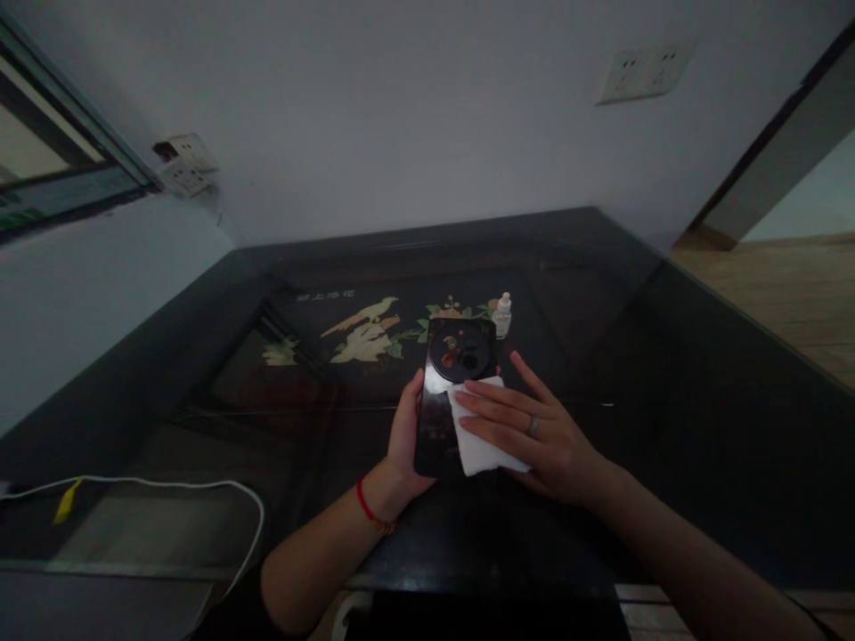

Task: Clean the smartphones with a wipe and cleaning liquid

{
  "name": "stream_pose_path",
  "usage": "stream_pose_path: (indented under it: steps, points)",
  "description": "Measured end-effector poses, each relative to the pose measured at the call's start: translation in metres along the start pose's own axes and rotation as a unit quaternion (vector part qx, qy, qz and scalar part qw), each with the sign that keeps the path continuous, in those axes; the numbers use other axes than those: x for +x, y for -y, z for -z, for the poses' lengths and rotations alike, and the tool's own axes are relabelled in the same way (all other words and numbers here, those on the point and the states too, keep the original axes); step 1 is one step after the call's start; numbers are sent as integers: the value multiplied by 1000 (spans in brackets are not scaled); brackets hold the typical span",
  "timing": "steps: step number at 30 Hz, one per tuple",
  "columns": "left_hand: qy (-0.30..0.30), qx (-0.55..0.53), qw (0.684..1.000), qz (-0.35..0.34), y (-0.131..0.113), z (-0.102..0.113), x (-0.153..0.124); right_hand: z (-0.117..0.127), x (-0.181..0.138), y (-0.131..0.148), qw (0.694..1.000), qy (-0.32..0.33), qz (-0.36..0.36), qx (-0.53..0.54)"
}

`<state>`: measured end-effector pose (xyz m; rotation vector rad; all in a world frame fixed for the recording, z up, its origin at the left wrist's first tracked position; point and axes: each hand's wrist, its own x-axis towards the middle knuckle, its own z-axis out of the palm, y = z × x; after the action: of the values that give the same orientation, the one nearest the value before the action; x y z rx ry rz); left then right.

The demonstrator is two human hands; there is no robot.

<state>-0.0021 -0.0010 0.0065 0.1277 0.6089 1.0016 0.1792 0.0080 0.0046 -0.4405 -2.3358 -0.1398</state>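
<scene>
My left hand (406, 436) is wrapped round the left side of a black smartphone (437, 427), whose back with a large round camera ring faces me. Part of that hand is hidden behind the phone. Against the lower right of the phone's back lies a folded white cloth (476, 452), pressed flat under the fingers of my right hand (534, 436). The right index and middle fingers rest across the cloth, and a ring shows on one finger. Just beyond the phone stands a small dropper bottle (501, 318) with a white cap, upright on the table.
The glossy dark table (321, 481) bears a painted bird (367, 316) and flowers. A white cable (166, 482) with a yellow tag (67, 502) runs along the left front. Wall sockets (647, 71) are on the back wall, with more sockets (187, 165) at the left corner.
</scene>
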Motion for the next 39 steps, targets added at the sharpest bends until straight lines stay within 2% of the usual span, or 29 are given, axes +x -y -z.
stream_pose_path:
  steps: [5,8,12,15,18,21,24,27,31,34,36,39]
  points:
    - [18,-17,1000,-6,0,0,0,6,-7,-7,997,-70,-28,-18]
    - [52,-3,998,19,-2,2,0,10,-11,-13,992,-101,-64,-42]
    - [102,53,991,69,0,5,-2,11,-12,-18,985,-111,-123,-42]
    - [116,86,986,80,7,6,-2,9,-10,-17,984,-105,-142,-28]
    - [100,93,990,38,15,8,1,7,-8,-13,989,-78,-124,-23]
    - [36,100,994,-5,19,10,4,3,-4,-7,996,-34,-76,-37]
    - [-20,103,994,-4,18,10,5,0,0,-3,999,5,-32,-40]
    - [-26,71,997,13,12,7,4,0,1,-1,1000,12,-7,-21]
    - [-5,48,999,8,2,2,1,7,-2,-3,999,-51,-10,6]
    - [44,54,997,35,1,3,-1,13,-5,-5,985,-151,-83,4]
    - [78,62,992,74,4,6,-1,14,-7,-7,973,-195,-126,-11]
    - [78,63,991,86,14,8,-1,11,-7,-7,974,-180,-132,-32]
